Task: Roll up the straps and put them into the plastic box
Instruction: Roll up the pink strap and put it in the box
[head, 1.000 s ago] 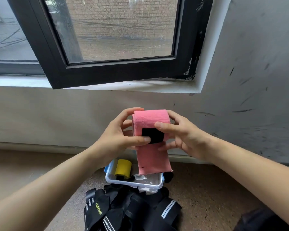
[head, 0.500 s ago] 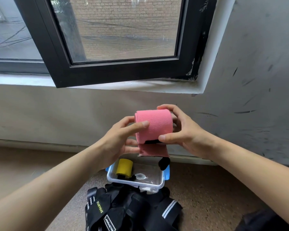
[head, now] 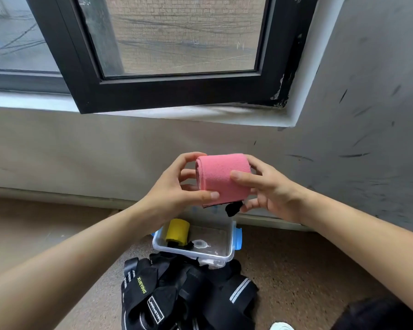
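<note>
Pink strap roll [head: 221,179] held over plastic box [head: 229,236]
My left grip [head: 174,196] and right grip [head: 270,194] clamp its ends, axis left to right; yellow roll [head: 177,232] in box, black straps [head: 188,294] heaped beside

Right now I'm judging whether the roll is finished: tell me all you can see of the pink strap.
The pink strap is a wide, ribbed, stretchy-looking fabric band wound into a thick roll, held crosswise in the air above the plastic box. A short black end piece hangs loose beneath. The left hand grips its left end, the right hand its right end, thumbs on its front.
</note>
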Demonstrator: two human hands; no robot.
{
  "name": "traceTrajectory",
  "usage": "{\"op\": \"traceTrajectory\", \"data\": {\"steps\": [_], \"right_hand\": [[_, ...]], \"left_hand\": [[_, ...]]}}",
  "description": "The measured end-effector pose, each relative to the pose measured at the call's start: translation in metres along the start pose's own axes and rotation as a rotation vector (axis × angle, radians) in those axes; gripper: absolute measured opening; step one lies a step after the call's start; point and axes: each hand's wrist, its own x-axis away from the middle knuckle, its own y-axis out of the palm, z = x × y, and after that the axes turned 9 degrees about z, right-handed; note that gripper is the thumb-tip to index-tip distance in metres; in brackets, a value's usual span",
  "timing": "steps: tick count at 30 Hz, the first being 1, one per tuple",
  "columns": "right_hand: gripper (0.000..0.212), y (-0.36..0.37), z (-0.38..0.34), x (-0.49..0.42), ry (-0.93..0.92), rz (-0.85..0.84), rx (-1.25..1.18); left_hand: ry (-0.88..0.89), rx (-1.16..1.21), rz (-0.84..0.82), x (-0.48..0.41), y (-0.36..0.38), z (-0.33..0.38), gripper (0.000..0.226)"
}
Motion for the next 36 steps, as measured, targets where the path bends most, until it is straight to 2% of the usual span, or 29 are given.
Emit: {"op": "traceTrajectory", "data": {"steps": [3,6,9,11,14,18,21,23,25,28,31,34,36], "right_hand": [[0.071,0.0,0.008,-0.005,0.018,0.025,0.034],[0.053,0.001,0.012,-0.008,0.004,-0.009,0.062],[0.047,0.006,0.019,-0.015,0.019,-0.044,0.086],[0.046,0.01,0.026,-0.02,0.046,-0.045,0.093],[0.047,0.019,0.043,-0.033,0.112,-0.006,0.036],[0.056,0.041,0.078,-0.059,0.203,0.122,-0.128],[0.048,0.061,0.114,-0.076,0.23,0.259,-0.253],[0.043,0.07,0.141,-0.086,0.219,0.349,-0.304],[0.048,0.074,0.169,-0.096,0.199,0.422,-0.318],[0.048,0.073,0.197,-0.106,0.182,0.455,-0.259],[0.041,0.068,0.214,-0.115,0.217,0.415,-0.192],[0.04,0.066,0.231,-0.129,0.272,0.399,-0.143],[0.037,0.066,0.241,-0.139,0.304,0.396,-0.135]], "left_hand": [[-0.075,-0.039,-0.067,0.0,-0.009,-0.005,0.083],[-0.191,0.034,-0.128,0.0,-0.015,-0.011,0.078],[-0.22,0.013,-0.139,-0.002,-0.015,-0.02,0.076],[-0.238,-0.029,-0.119,-0.004,-0.017,-0.028,0.071],[-0.25,-0.067,-0.06,-0.01,-0.023,-0.047,0.079],[-0.277,-0.017,0.098,-0.026,-0.021,-0.084,0.08],[-0.292,-0.037,0.201,-0.037,-0.015,-0.118,0.07],[-0.291,-0.049,0.248,-0.044,-0.011,-0.146,0.079],[-0.292,-0.062,0.28,-0.049,-0.007,-0.171,0.087],[-0.273,-0.082,0.287,-0.053,-0.006,-0.207,0.093],[-0.248,-0.135,0.269,-0.052,-0.007,-0.235,0.089],[-0.242,-0.194,0.225,-0.057,-0.009,-0.258,0.083],[-0.222,-0.29,0.163,-0.059,-0.011,-0.271,0.09]]}}
